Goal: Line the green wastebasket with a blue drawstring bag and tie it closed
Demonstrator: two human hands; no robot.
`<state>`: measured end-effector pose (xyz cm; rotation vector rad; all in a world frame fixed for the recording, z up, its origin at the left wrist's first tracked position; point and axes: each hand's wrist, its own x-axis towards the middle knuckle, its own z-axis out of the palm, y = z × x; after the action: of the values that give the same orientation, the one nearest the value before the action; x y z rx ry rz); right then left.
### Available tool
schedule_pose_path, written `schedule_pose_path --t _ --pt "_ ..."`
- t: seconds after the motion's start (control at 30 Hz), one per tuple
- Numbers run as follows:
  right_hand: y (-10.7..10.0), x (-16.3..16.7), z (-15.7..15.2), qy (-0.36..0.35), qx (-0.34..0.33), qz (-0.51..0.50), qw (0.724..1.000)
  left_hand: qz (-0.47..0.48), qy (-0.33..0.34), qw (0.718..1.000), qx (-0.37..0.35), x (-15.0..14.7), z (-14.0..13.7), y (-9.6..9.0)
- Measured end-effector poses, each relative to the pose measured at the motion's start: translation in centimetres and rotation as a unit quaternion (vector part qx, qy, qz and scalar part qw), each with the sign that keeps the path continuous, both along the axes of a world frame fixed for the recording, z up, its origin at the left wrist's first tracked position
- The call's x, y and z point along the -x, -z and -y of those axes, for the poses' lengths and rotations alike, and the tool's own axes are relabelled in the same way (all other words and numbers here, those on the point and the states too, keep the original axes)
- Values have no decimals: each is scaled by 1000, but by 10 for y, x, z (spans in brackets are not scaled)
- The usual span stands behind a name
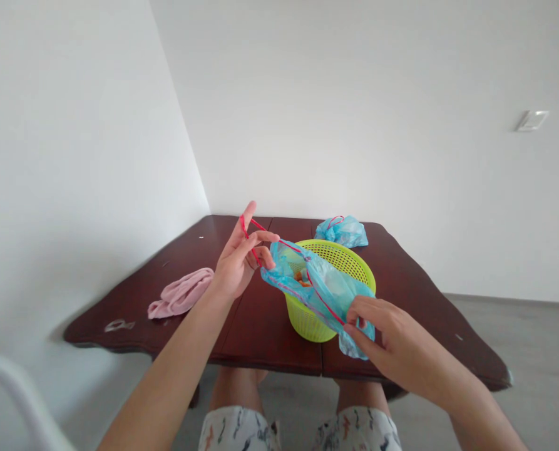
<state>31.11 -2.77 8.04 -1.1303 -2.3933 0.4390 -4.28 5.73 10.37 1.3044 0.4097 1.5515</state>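
A thin blue plastic drawstring bag (326, 285) hangs in and over a lime-green perforated basket (307, 322). My left hand (241, 254) has the bag's red drawstring (255, 224) looped round its fingers, at the bag's left edge, with the index finger pointing up. At the right side of the basket, my right hand (385, 329) pinches the bag's rim and the red string between thumb and fingers. Something orange (302, 277) shows inside the bag, too little of it visible to name.
Behind the basket lies another blue plastic bag (342, 232), bunched up with a red string on it. A folded pink cloth (180, 293) rests at the left on the dark reddish-brown table (270, 338). White walls rise behind and at the left.
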Motion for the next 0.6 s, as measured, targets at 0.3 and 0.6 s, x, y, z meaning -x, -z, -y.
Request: schedule_pose_path --t 0.3,0.6 --pt "7 -6 5 -14 -21 18 1000 -153 -172 971 63 41 32 -20" --pt "44 3 -2 -19 -92 51 994 -91 -135 982 92 65 47 -11"
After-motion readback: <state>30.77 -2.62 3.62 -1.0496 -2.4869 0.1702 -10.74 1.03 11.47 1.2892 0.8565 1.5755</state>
